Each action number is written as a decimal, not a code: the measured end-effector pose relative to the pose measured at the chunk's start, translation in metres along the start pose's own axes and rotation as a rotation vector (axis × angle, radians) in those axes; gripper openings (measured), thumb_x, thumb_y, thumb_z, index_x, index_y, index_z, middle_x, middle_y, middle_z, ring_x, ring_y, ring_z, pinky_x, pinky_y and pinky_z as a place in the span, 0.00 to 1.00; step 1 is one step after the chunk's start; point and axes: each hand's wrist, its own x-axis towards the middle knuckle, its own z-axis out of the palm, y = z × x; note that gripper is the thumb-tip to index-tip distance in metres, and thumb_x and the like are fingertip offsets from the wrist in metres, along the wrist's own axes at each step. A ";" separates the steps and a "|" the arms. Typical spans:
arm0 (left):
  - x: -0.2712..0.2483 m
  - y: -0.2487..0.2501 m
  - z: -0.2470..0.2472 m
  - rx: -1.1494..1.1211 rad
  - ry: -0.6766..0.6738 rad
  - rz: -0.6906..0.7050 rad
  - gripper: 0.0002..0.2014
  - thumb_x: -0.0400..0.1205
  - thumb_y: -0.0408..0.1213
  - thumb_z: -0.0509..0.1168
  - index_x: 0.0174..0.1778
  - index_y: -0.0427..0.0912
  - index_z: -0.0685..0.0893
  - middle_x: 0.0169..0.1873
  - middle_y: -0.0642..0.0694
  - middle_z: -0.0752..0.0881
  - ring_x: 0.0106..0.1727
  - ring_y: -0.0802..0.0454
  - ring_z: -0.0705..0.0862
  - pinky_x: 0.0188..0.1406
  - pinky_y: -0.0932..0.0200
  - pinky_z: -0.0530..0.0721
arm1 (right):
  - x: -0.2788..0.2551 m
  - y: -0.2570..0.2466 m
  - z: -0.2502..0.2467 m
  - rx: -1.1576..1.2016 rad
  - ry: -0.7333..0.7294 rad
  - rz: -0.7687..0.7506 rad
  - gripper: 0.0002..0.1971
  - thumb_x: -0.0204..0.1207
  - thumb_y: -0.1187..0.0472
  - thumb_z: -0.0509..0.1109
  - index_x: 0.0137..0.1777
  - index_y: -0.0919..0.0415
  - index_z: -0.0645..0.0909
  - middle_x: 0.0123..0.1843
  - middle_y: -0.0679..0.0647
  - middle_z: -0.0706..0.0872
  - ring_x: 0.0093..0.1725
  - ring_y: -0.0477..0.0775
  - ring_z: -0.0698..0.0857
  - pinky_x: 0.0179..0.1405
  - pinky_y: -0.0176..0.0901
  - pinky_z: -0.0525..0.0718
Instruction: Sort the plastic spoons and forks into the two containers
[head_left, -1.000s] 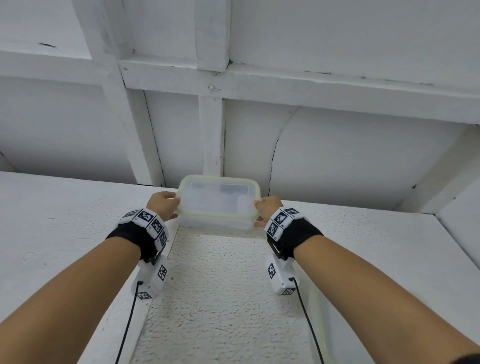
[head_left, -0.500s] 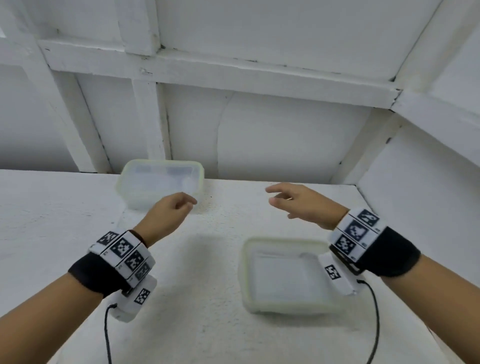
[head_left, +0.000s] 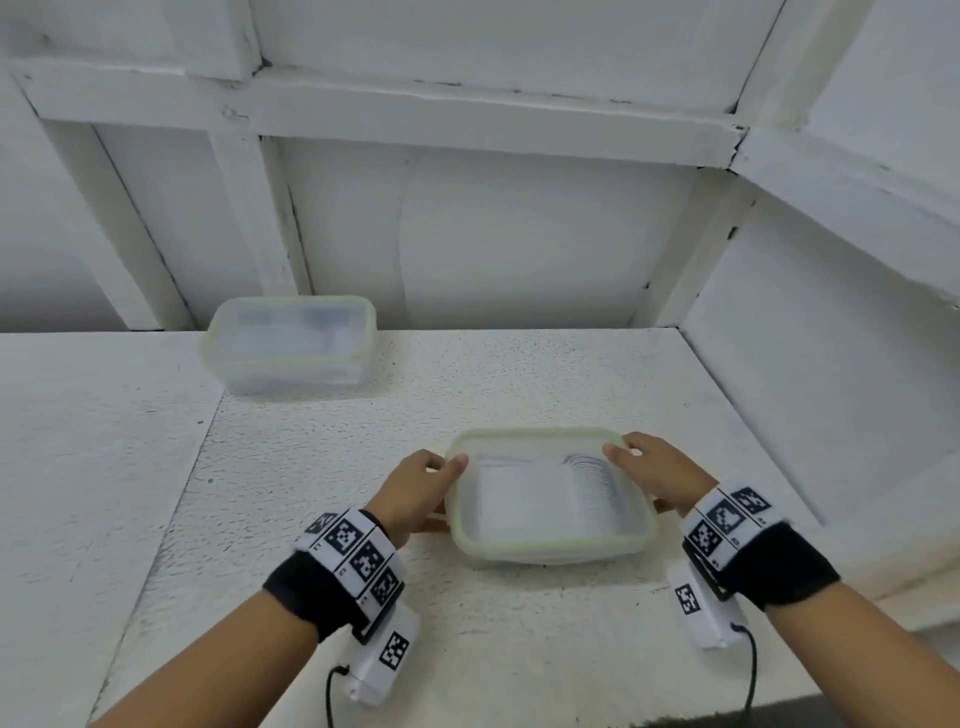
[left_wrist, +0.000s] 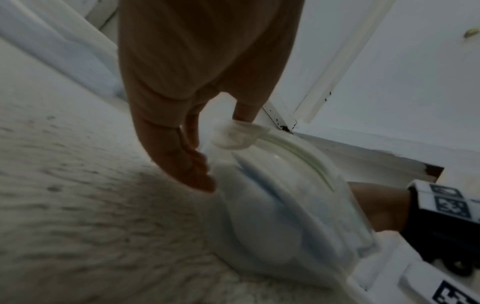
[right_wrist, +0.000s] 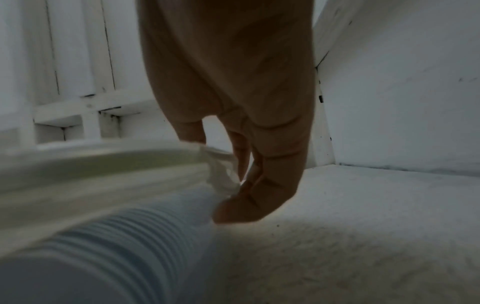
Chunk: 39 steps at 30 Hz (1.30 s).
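A clear lidless container (head_left: 550, 548) with a pale green rim sits near me on the white textured surface. My left hand (head_left: 421, 483) grips its left end, thumb on the rim and fingers down the side wall. At the right end my right hand (head_left: 654, 467) grips it the same way. A nested stack of white plastic cutlery (head_left: 592, 483) lies inside at the right; spoons or forks, I cannot tell. The left wrist view shows the left hand (left_wrist: 197, 144) at the container (left_wrist: 298, 185). In the right wrist view the right hand (right_wrist: 233, 164) pinches the rim (right_wrist: 91, 168) above the stack (right_wrist: 130, 236).
A second clear container (head_left: 291, 343) stands at the back left against the wall, its contents blurred white. A white side wall (head_left: 831, 364) closes the right side close to my right hand. The back wall has white beams.
A second ago both hands held the far container at the back. They let it go, drew back toward me and now grip the near container at both ends.
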 end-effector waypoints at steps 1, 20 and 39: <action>-0.001 0.000 -0.002 -0.023 0.004 0.007 0.17 0.84 0.47 0.61 0.58 0.36 0.74 0.50 0.40 0.84 0.41 0.47 0.85 0.34 0.55 0.86 | 0.000 -0.003 0.001 0.008 0.000 -0.009 0.20 0.82 0.46 0.59 0.68 0.57 0.73 0.65 0.55 0.78 0.58 0.58 0.80 0.47 0.50 0.84; -0.011 -0.010 -0.234 -0.039 0.520 0.118 0.12 0.83 0.29 0.62 0.59 0.26 0.82 0.49 0.35 0.83 0.47 0.41 0.81 0.46 0.50 0.82 | 0.022 -0.183 0.162 0.298 -0.203 -0.293 0.18 0.82 0.65 0.59 0.71 0.54 0.71 0.65 0.60 0.80 0.56 0.63 0.84 0.44 0.52 0.87; 0.009 -0.013 -0.255 0.044 0.554 0.089 0.17 0.85 0.34 0.60 0.68 0.30 0.78 0.64 0.34 0.81 0.60 0.39 0.80 0.61 0.44 0.81 | 0.034 -0.194 0.183 0.171 -0.167 -0.287 0.24 0.83 0.55 0.60 0.77 0.54 0.64 0.75 0.57 0.72 0.67 0.61 0.77 0.58 0.53 0.84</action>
